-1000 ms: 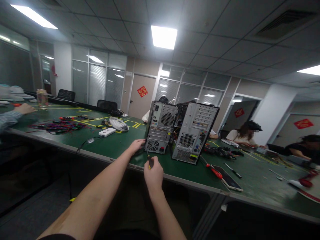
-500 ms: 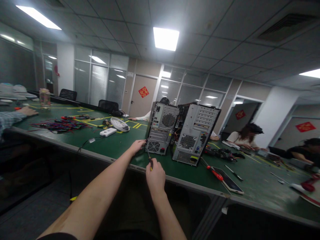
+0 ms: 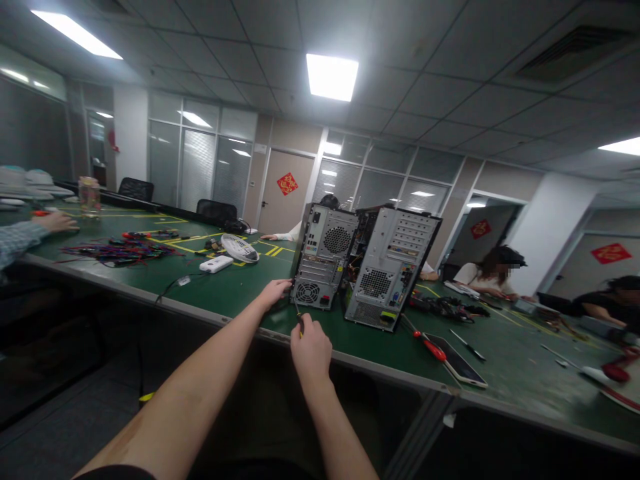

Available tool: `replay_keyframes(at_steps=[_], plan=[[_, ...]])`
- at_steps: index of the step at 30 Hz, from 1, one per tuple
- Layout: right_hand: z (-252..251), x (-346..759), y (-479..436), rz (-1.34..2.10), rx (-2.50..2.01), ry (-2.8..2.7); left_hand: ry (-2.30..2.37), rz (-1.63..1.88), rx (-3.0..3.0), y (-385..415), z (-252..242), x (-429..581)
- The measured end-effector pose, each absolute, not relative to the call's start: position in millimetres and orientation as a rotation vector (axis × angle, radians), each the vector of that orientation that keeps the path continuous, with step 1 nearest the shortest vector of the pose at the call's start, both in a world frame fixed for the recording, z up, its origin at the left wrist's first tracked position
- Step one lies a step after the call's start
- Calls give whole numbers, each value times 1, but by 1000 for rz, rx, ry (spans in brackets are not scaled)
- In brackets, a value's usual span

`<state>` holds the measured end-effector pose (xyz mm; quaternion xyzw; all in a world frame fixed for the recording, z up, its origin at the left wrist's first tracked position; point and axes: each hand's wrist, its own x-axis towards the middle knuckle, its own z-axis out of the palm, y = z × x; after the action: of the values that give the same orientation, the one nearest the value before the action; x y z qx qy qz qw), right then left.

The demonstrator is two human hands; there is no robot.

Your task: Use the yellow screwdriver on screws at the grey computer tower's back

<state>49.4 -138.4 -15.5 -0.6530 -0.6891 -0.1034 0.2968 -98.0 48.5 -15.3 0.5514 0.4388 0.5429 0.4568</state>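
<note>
Two desktop computer cases stand upright on the green table, back panels facing me. Beside the lower left edge of the left computer case [image 3: 325, 257], my left hand [image 3: 275, 293] has its fingers stretched out against the side; the fingertips are partly hidden. My right hand [image 3: 311, 343] is closed round a screwdriver [image 3: 301, 324] with a dark and yellow handle. Its thin shaft points up to the bottom left corner of that case's back panel; whether the tip sits in a screw is too small to tell. The right computer case [image 3: 393, 267] stands close by, untouched.
Right of the cases lie a red-handled screwdriver [image 3: 431, 348], a phone [image 3: 457, 363] and black cables [image 3: 447, 308]. To the left are a white power strip [image 3: 216, 264], a small fan [image 3: 240, 249] and bundled wires [image 3: 123, 251]. Other people sit around the table.
My right hand has turned slightly and shifted up a little on the screwdriver. My left hand and both cases stay put. At far left, another person's hand has moved slightly.
</note>
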Motion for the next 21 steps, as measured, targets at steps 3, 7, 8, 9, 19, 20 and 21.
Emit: replay_keyframes(at_steps=[3, 7, 8, 9, 19, 20, 21], plan=[[-9, 46, -139, -303, -1756, -1858, 1089, 1334, 1361, 49, -16, -98], [-5, 41, -139, -305, -1775, -1879, 1105, 1333, 1363, 50, -16, -98], [-5, 39, -139, -292, -1777, -1874, 1106, 1331, 1363, 49, -15, -97], [-5, 38, -139, -269, -1777, -1864, 1106, 1329, 1363, 49, -15, -97], [-6, 34, -138, -46, -1711, -1705, 1100, 1312, 1355, 47, -14, -97], [-7, 35, -138, -37, -1722, -1688, 1099, 1312, 1356, 47, -14, -97], [-8, 35, -137, -35, -1728, -1675, 1098, 1313, 1356, 47, -14, -97]])
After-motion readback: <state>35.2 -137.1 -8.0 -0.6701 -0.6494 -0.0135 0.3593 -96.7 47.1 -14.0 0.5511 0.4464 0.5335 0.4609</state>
